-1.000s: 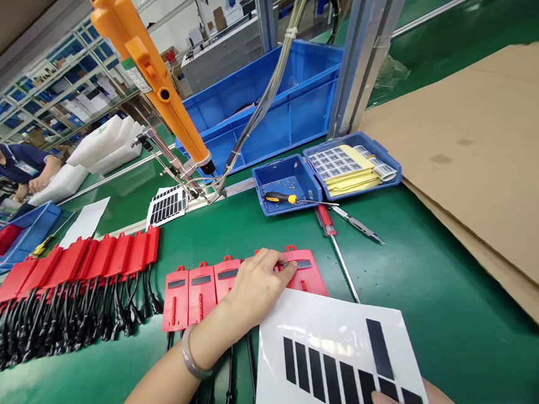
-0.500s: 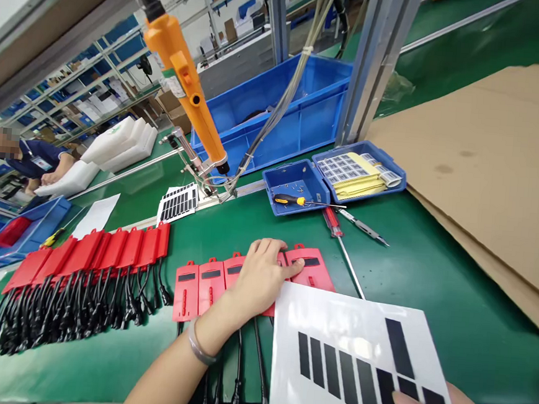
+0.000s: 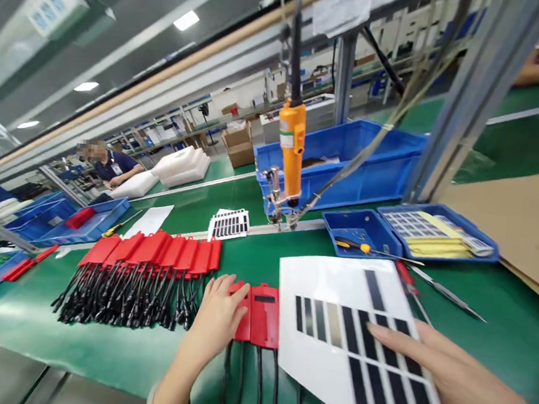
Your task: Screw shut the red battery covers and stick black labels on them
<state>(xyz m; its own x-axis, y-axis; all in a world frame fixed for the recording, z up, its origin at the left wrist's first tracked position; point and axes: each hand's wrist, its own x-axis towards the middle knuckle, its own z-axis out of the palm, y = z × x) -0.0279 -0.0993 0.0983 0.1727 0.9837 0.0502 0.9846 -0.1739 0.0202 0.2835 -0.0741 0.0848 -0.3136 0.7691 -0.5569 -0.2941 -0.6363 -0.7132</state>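
Note:
My left hand (image 3: 218, 313) lies over the left end of a short row of red flat cases, its fingers stretched out and touching one. Beside it, a red case (image 3: 264, 320) with a black strip near its top shows clearly, and black cables run down from the row. In my right hand (image 3: 452, 372) is a white sheet of black rectangular stickers (image 3: 306, 357), with the thumb on its face. The sheet hides the right part of the row.
Many red cases with black cables (image 3: 154, 249) lie overlapped at left. An orange electric screwdriver (image 3: 292, 148) hangs before a large blue bin (image 3: 369, 179). Small blue trays (image 3: 358, 224) hold a yellow-handled screwdriver and label sheets. A person (image 3: 114, 165) sits beyond the bench.
My left hand has moved along the row from its right part to its left end. The right hand still holds the sticker sheet. The camera view has tilted up and swung left.

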